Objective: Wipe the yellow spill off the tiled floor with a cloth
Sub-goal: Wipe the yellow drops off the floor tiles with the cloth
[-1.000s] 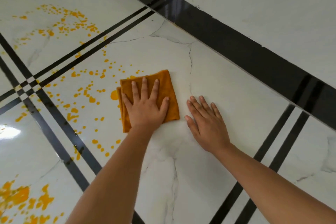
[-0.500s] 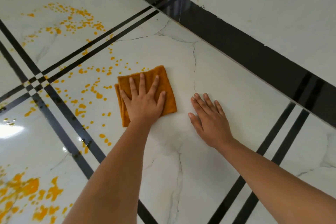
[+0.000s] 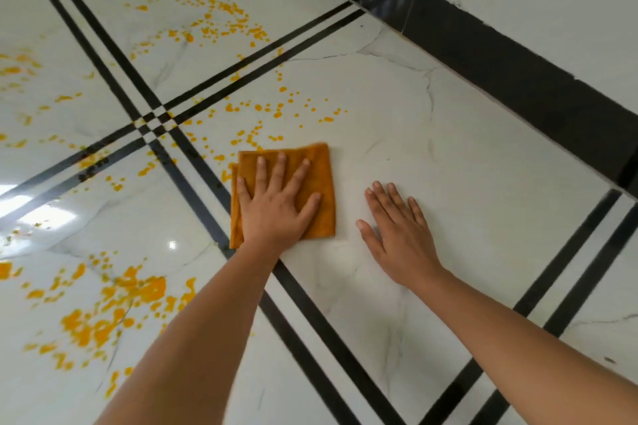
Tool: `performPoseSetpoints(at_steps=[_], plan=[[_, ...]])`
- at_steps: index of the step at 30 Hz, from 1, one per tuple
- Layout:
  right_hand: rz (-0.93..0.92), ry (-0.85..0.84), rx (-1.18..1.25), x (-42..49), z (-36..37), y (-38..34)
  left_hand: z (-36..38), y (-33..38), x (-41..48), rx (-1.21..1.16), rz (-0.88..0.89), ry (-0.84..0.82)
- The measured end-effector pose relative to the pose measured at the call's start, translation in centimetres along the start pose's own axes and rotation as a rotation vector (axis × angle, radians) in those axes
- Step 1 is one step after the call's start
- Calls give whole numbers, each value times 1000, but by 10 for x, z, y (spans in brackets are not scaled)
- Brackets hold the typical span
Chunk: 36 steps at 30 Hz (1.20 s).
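Smearing is the likeliest fault: the cloth (image 3: 324, 166) is folded small and is itself orange-yellow, so a loaded face would be hard to spot and could drag colour onto clean tile. It lies flat under the left hand (image 3: 276, 214), whose spread, straight fingers press it to the tiled floor (image 3: 466, 183). Nothing pinches it, so a quick stroke could let it slip or unfold beneath the palm. Its folded edges show at the far and outer sides of that hand, with a second layer peeking out.

The yellow spill (image 3: 262, 107) is scattered drops just beyond the left fingertips, with more farther off. A heavier blotchy patch (image 3: 103, 314) lies well outside the left forearm, across the black strips (image 3: 193, 162). A short pass would miss most of it, and drops on the strip joints may resist.

The right hand (image 3: 400, 238) rests flat and empty on bare tile near the cloth, not touching it. The floor looks glossy, so that bracing palm could slide if the tile gets wet.
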State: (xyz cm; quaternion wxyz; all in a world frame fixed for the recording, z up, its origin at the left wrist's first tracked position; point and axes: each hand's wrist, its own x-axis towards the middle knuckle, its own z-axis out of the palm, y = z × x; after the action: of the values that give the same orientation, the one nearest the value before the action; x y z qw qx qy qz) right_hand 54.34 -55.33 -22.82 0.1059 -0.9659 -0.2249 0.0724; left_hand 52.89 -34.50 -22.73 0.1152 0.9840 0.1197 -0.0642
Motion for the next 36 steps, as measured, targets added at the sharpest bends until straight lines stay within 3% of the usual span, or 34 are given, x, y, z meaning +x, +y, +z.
performPoseSetpoints(at_steps=[2, 6, 10, 14, 18, 22, 25, 28, 32, 36], plan=[[7, -13, -2, -5, 3, -16, -1, -7, -8, -39, -122, 27], [-2, 2, 16, 1, 3, -43, 8, -24, -37, 19, 44, 42], [-55, -45, 49, 2, 10, -71, 0, -44, -35, -73, -194, 99], [-81, 32, 36, 1, 19, -82, 4, -61, -62, -25, -41, 87], [-108, -25, 17, -11, 26, -89, -3, -77, -60, -90, -294, 118], [-125, -32, 50, -17, 24, -98, 6, -69, -93, 0, -101, 56], [-119, 61, 194, -18, 19, -122, -6, -74, -85, -128, -143, 53], [93, 67, 284, -5, 13, -155, -18, -79, -95, -387, -175, 126], [528, -111, 653, 13, 3, -192, -31, -102, -120, -412, -281, 167], [671, -183, 1064, 12, -20, -206, -43, -113, -140, -424, -361, 158]])
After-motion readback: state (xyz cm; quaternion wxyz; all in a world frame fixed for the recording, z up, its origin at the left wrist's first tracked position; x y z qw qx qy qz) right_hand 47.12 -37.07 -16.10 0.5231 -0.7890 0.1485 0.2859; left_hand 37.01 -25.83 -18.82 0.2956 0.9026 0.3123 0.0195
